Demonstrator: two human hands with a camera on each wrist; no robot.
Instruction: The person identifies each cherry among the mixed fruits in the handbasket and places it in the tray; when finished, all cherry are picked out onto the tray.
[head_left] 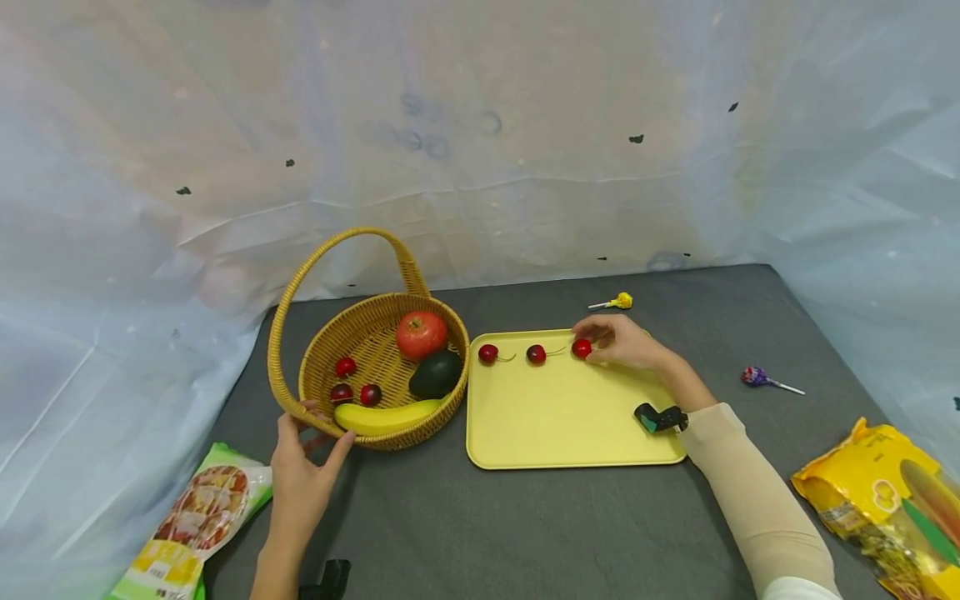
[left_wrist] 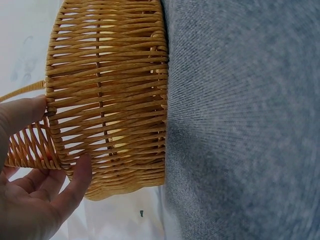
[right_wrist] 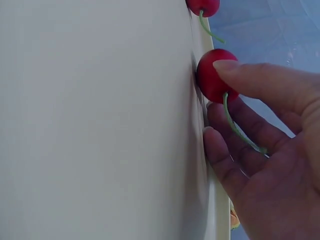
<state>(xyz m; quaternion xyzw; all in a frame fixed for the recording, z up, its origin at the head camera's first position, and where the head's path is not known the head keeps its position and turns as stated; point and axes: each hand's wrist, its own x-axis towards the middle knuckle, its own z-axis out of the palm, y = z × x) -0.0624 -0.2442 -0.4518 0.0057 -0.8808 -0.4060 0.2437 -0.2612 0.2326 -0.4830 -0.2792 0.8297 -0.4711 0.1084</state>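
I see the right hand (head_left: pixel 630 343) pinch 1 cherry (head_left: pixel 581 348) at 12 o'clock of the yellow tray (head_left: pixel 555 417) and the left hand (head_left: pixel 303 467) grip the basket (head_left: pixel 341 329) at its 7 o'clock, so this step is probably placing, and next seems needed a soft release.

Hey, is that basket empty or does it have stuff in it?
Not empty: the basket holds a banana, three cherries, a dark avocado and a larger red fruit.

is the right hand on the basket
No, the right hand pinches a cherry at the far edge of the tray.
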